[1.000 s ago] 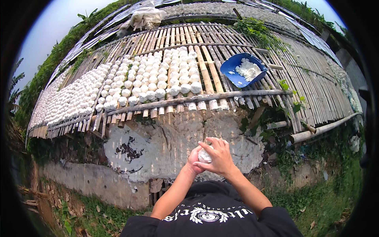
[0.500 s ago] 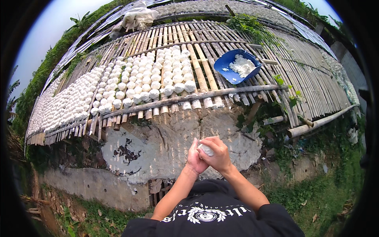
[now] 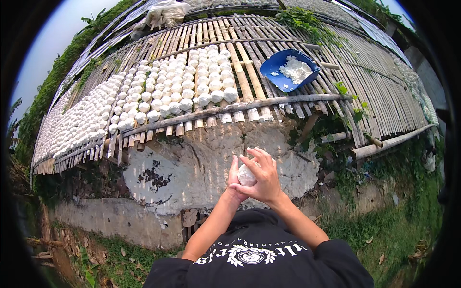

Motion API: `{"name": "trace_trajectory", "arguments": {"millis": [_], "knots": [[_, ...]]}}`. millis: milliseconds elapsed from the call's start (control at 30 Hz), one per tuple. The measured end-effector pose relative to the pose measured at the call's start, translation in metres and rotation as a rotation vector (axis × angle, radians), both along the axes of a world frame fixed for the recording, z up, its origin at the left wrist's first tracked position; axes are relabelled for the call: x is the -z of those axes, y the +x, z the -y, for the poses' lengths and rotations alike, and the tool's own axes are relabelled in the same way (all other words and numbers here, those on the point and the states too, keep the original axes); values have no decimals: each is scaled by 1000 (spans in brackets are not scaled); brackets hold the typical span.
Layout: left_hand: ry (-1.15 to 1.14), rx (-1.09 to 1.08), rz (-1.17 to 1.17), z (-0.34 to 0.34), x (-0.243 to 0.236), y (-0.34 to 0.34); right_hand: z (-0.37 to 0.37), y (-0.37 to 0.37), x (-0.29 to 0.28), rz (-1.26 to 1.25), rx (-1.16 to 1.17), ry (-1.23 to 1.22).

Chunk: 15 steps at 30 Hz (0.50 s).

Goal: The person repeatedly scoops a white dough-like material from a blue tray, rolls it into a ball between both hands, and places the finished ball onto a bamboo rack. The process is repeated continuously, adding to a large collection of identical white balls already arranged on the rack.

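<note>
A round white ball of doughy or starchy paste (image 3: 246,176) sits between my two palms, in front of my chest. My left hand (image 3: 233,179) cups it from the left, with its fingers partly hidden. Over its right side curves my right hand (image 3: 264,176), fingers bent and a little spread. Beyond my hands, a blue scoop-shaped pan (image 3: 283,85) holds loose white paste (image 3: 296,70) of the same look. To its left, many similar white balls (image 3: 177,89) lie in rows on the bamboo slats.
The slatted bamboo rack (image 3: 245,81) has a pole (image 3: 230,111) along its near edge. Below it is whitish crusted ground (image 3: 201,177) and a low concrete wall (image 3: 115,223). A plastic sheet bundle (image 3: 165,14) lies at the back; green vines (image 3: 300,20) grow through the slats.
My right fingers have lifted and spread somewhat, so more of the white ball shows. The rack and blue pan sit slightly higher in the picture.
</note>
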State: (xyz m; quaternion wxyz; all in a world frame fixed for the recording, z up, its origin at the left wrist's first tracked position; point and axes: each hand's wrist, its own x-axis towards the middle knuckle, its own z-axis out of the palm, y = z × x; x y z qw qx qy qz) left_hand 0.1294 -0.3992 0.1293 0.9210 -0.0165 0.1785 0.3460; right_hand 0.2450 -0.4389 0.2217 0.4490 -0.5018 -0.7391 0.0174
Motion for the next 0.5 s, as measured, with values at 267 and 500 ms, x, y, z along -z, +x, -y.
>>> {"name": "trace_trajectory", "arguments": {"millis": [267,500], "knots": [[110,117,119,-10,-21,-1,-8,11,2,-239,-200,-148],[157,-152,-135,-10,-15,5,-12,11,-2,-367,-83,-354]]}}
